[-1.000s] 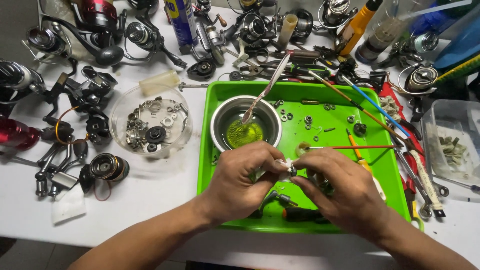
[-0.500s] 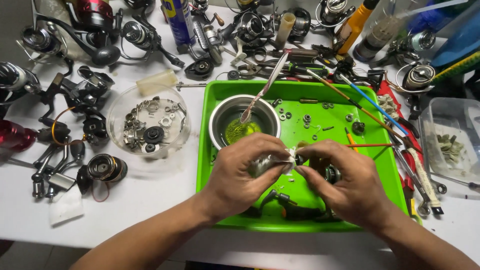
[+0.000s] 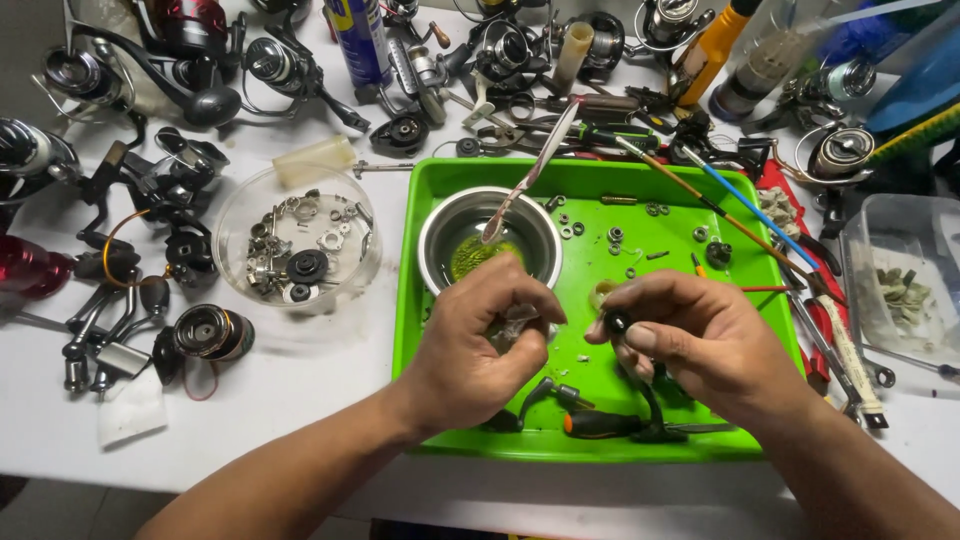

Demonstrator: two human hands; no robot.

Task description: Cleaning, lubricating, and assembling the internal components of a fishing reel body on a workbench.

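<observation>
Over the green tray (image 3: 700,200) my left hand (image 3: 480,345) is curled around a small greyish metal part (image 3: 515,322). My right hand (image 3: 695,340) pinches a small black round part (image 3: 617,322) between thumb and fingers, a short gap from the left hand. Behind the hands stands a steel bowl (image 3: 440,225) with yellow-green liquid and a brush (image 3: 530,170) leaning in it. A black-handled screwdriver (image 3: 605,425) lies at the tray's front edge, below my hands. Small washers and screws are scattered over the tray's back half.
A clear round dish (image 3: 240,210) of several small reel parts sits left of the tray. Fishing reels and reel parts (image 3: 205,332) crowd the left and back of the white table. Tools, brushes and a clear box (image 3: 925,240) lie at the right. A blue spray can (image 3: 357,40) stands behind.
My hands, joined on one piece over the tray's front, have risen slightly and drawn apart; the right hand now holds a small black part on its own.
</observation>
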